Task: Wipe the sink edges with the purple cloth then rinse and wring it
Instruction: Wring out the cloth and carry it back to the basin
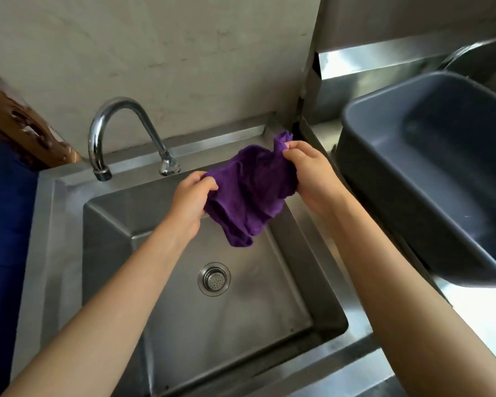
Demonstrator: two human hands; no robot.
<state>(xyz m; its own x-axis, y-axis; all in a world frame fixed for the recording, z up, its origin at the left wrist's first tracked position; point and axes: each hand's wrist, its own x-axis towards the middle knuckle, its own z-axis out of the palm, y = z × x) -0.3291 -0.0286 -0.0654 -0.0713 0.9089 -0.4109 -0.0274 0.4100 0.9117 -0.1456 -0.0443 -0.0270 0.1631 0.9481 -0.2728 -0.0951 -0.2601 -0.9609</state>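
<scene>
Both hands hold the purple cloth (248,193) in the middle of the frame, above the stainless sink (69,253) basin and just below the faucet (118,133) spout. The left hand (191,202) has its grip pressed together on the cloth's left edge; the right hand (309,173) pinches a bunched corner at upper right. No water shows running. This looks like gathering the cloth, either for wiping or rinsing. Next likely calls for bunching it firmly before moving on.
</scene>
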